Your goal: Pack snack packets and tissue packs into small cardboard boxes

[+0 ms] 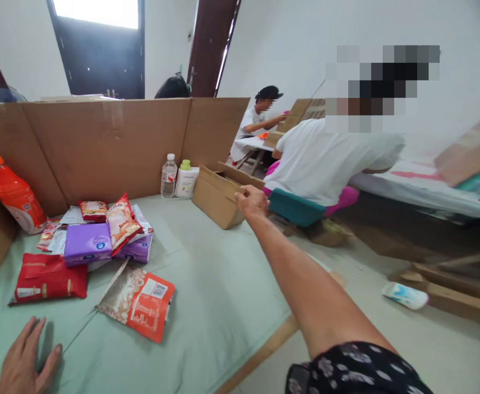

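Observation:
My right hand (252,201) is stretched forward, its fingers closed on the near side edge of an open cardboard box (216,198) at the table's right. Low at the left, my left hand (24,358) hovers over or rests on the green cloth, fingers apart and holding nothing. Nearest to it lie a red packet (51,278) and an orange-and-brown food pouch (139,302). Behind them sits a pile with a purple tissue pack (87,243) on top and a red-and-white snack bag (121,223) leaning beside it. The inside of the box is mostly hidden.
A clear water bottle (169,176) and a white bottle with a green cap (187,179) stand left of the box. An orange bottle (15,194) leans at the left. A cardboard screen (112,148) borders the table. A seated person (326,158) is close on the right.

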{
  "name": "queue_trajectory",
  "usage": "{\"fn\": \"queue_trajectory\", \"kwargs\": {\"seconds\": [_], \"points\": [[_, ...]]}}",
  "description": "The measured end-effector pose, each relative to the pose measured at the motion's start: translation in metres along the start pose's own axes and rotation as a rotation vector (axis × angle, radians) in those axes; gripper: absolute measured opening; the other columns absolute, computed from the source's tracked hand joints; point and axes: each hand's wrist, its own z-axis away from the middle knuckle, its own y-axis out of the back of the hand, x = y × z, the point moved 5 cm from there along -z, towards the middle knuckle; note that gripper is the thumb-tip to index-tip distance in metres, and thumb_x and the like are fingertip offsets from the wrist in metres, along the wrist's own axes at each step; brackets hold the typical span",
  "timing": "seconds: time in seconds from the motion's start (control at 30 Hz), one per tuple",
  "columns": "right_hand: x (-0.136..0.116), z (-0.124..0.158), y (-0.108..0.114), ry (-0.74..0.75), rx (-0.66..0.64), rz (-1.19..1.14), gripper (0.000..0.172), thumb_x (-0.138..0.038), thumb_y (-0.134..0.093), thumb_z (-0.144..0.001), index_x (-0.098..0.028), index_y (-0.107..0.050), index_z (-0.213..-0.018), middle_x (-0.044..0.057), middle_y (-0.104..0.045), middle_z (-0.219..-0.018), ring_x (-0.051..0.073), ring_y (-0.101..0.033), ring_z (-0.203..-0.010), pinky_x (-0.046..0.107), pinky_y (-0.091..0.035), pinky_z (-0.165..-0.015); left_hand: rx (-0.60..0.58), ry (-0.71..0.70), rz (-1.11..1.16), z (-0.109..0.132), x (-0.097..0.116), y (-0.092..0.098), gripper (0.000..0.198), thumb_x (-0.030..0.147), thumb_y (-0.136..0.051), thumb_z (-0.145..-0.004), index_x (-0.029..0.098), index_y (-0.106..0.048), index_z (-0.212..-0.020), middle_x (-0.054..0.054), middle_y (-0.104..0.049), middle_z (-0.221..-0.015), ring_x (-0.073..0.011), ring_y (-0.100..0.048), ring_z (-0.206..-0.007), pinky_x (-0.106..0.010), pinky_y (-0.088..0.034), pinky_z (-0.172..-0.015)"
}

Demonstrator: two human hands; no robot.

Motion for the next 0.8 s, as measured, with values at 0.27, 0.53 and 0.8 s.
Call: {"fn": "queue_trajectory", "kwargs": {"seconds": [0.27, 0.53, 0.8], "points": [[0.008, 0.106, 0.082, 0.121, 0.006, -0.085, 0.023, -0.047, -0.061, -0.07, -0.024, -0.061, -0.071, 0.005, -0.066, -0.07, 0.025, -0.061, -0.074, 0.041, -0.051, -0.072, -0.03, 0.142, 0.162, -0.008, 0.028, 0.02, 0.064, 0.06, -0.046, -0.088, 0.013, -0.065, -0.127, -0.025, -0.059, -0.145, -0.0434, -0.063, -0.13, -0.061, -0.053, -0.108], [0.037, 0.199, 0.17, 0.298, -0.135, 0.007, 0.055, -0.071, -0.075, -0.064, -0.027, -0.076, -0.098, 0.011, -0.077, -0.115, 0.039, -0.069, -0.114, 0.055, -0.056, -0.096, -0.05, 0.279, 0.29, -0.009, 0.038, 0.032, 0.066, 0.05, -0.053, -0.088, 0.012, -0.054, -0.142, -0.022, -0.048, -0.154, -0.0392, -0.048, -0.145, -0.06, -0.043, -0.121], [0.023, 0.204, 0.152, 0.486, -0.332, -0.059, 0.039, -0.064, -0.074, -0.073, -0.028, -0.075, -0.088, 0.008, -0.078, -0.094, 0.036, -0.074, -0.095, 0.055, -0.06, -0.088, -0.057, 0.329, 0.378, 0.004, 0.048, 0.042, 0.057, 0.04, -0.058, -0.087, 0.013, -0.058, -0.138, -0.022, -0.042, -0.158, -0.0389, -0.053, -0.14, -0.039, -0.066, -0.075]]}}
